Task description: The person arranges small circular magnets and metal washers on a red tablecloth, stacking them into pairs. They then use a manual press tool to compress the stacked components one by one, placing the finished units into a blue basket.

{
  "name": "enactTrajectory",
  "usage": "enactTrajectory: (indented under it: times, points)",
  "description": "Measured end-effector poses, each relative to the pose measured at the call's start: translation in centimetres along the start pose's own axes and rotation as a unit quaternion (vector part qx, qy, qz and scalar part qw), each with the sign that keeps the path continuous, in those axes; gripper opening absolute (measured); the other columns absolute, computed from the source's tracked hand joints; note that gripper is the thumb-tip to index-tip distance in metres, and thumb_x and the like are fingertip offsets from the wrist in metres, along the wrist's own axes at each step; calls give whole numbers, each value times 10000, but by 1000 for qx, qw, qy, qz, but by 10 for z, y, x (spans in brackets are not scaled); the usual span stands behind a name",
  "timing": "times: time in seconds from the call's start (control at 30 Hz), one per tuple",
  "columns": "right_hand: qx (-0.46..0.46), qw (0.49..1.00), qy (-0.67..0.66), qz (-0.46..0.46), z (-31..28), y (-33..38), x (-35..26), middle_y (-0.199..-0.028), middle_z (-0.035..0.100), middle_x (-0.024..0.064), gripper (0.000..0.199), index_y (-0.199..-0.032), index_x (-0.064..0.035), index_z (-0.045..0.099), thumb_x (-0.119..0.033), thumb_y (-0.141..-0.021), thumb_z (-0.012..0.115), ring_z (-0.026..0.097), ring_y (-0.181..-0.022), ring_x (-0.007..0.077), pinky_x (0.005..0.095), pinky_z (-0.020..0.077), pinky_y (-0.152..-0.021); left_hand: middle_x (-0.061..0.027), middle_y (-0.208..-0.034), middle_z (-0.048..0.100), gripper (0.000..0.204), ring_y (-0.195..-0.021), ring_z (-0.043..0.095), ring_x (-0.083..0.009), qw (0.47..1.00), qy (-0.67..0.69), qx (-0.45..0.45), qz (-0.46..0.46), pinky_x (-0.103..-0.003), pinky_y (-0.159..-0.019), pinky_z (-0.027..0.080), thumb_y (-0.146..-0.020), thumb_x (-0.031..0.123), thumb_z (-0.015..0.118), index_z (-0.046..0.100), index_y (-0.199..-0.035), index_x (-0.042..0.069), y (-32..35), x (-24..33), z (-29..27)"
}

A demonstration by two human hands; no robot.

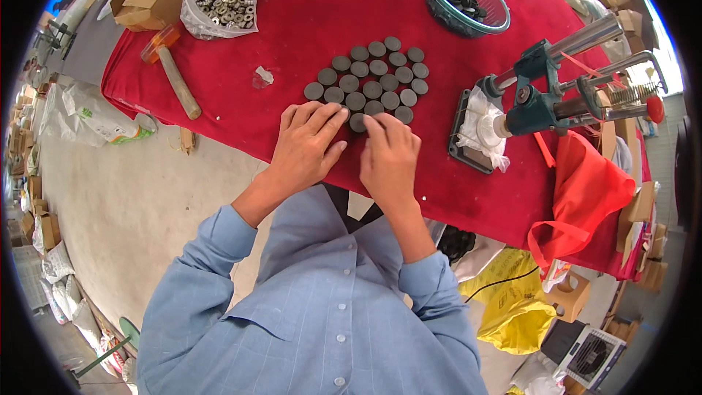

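Observation:
Several dark grey round discs (371, 90) lie flat in a loose cluster on the red tablecloth (248, 113). At the cluster's near left edge rests my left hand (306, 143), its fingers stretched out and the index fingertip against a disc. My right hand (391, 164) is just to its right, fingers bent forward but apart. Its index fingertip touches the nearest disc (357, 123), partly covering it. Neither hand has anything lifted off the cloth.
To the right stands a green lever press (534, 84) with a white plastic-wrapped base. At the back are a teal basket of dark pieces (468, 25) and a bag of metal rings (219, 31). A hammer (178, 80) lies left. A red bag (585, 190) hangs at the right edge.

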State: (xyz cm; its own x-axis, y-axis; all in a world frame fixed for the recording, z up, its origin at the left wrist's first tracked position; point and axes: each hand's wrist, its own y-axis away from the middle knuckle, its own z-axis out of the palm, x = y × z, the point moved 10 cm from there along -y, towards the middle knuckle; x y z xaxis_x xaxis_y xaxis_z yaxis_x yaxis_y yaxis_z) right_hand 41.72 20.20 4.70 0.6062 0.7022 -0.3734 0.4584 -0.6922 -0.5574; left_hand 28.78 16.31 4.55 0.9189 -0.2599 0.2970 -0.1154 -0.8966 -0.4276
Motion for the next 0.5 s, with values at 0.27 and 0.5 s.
enactTrajectory:
  times: [0.27,0.5]
  points:
    - [28,995,-8,90,-31,31,47,-1270,641,115,425,-1274,-31,676,13,-852,692,626,-1141,322,461,474,-956,-86,-1511,589,591,-1359,496,-305,999,-34,1,25,-532,-1126,335,-954,372,732,630,-1432,41,-16,4,14]
    - [18,993,-3,118,-28,36,59,-1270,634,139,408,-1270,-21,674,12,-863,679,618,-1143,342,475,491,-958,-69,-1473,626,548,-1326,545,-279,993,-96,-13,70,-543,-1169,308,-946,362,731,659,-1392,51,-26,9,22]
